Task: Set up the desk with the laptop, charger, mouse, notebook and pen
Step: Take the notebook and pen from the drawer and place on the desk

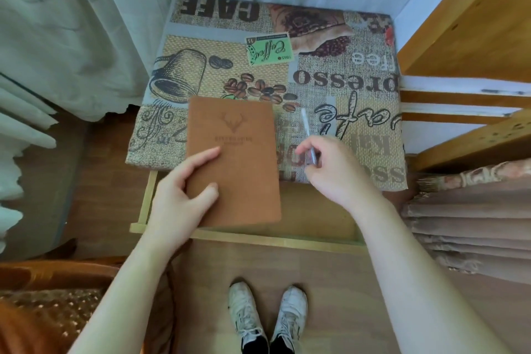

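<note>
A brown notebook [234, 158] with an embossed emblem is held by my left hand [184, 190], which grips its lower left edge. The notebook hangs partly over the desk [359, 75], covered in a coffee-print cloth, and partly over an open wooden drawer [244, 237]. My right hand [333, 169] pinches a slim white pen [307, 132] that points away from me, just right of the notebook above the cloth. No laptop, charger or mouse is in view.
White curtains [71, 37] hang to the left and behind the desk. A wooden shelf unit [474, 23] stands at the right, with folded brown fabric [465, 221] below it. A chair [51, 296] sits at lower left. My white shoes [267, 316] stand on the wooden floor.
</note>
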